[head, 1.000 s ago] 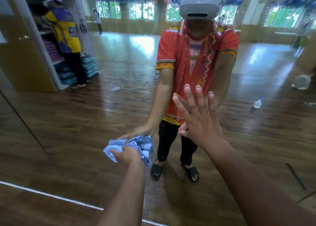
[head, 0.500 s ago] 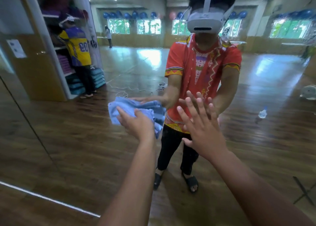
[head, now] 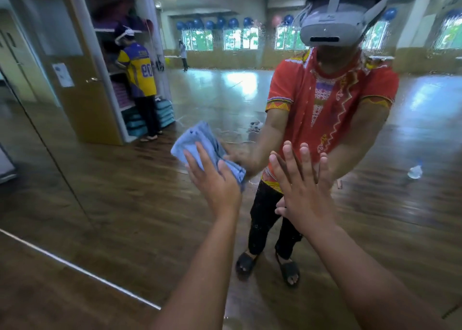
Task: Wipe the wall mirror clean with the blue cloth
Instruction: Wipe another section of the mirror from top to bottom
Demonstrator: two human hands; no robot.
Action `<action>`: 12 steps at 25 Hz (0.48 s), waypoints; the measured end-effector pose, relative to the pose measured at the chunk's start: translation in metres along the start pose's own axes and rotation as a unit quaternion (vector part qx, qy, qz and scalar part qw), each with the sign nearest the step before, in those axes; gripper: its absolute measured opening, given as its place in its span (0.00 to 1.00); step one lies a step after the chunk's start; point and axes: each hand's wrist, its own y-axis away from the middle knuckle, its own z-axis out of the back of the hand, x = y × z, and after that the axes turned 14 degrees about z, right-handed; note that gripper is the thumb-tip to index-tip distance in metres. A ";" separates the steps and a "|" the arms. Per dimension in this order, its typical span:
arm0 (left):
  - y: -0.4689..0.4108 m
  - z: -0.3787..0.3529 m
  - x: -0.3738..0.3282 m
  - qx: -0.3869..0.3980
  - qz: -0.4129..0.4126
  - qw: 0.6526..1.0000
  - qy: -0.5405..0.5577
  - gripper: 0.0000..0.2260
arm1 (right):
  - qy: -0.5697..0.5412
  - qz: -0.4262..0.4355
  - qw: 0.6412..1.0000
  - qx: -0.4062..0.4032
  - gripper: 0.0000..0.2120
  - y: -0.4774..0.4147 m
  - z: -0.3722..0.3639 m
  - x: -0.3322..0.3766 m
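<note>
The wall mirror (head: 125, 204) fills nearly the whole head view, with water droplets and streaks across its upper right part. My left hand (head: 212, 179) presses a crumpled blue cloth (head: 197, 142) flat against the glass at centre left, its fingers straight over the cloth. To the right, my right hand (head: 302, 187) lies flat on the glass with its fingers spread and holds nothing. My own reflection in a red shirt and a headset faces me behind both hands.
The mirror's bottom edge (head: 82, 269) runs as a pale strip low on the left, above the wooden floor (head: 50, 304). A vertical seam (head: 50, 149) between mirror panels slants at the left. Reflected are a person at storage shelves (head: 140, 84) and a bottle (head: 415, 172) on the floor.
My left hand has carried the cloth up the glass and a little to the left, and its fingers now lie straighter. My right hand has stayed flat on the mirror.
</note>
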 end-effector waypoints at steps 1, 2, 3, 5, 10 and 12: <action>0.004 -0.001 0.022 -0.005 0.014 1.000 -0.007 0.27 | 0.007 -0.001 1.000 0.001 0.70 -0.001 -0.002 0.001; 0.009 -0.002 0.045 -0.011 0.053 0.998 -0.008 0.27 | 0.015 -0.002 1.000 0.002 0.70 -0.001 -0.004 0.001; 0.014 -0.003 0.071 -0.014 0.110 0.994 -0.009 0.28 | 0.022 -0.003 1.000 0.002 0.70 -0.002 -0.005 0.001; 0.024 -0.001 0.108 -0.009 0.276 0.961 0.026 0.29 | 0.030 -0.007 1.000 0.000 0.71 -0.003 -0.006 0.001; 0.048 -0.002 0.145 0.027 0.585 0.789 0.185 0.17 | 0.041 -0.007 0.999 0.004 0.71 -0.003 -0.010 0.001; 0.037 -0.018 0.111 0.088 0.639 0.746 0.166 0.24 | 0.043 -0.005 0.999 0.002 0.71 -0.002 -0.012 0.000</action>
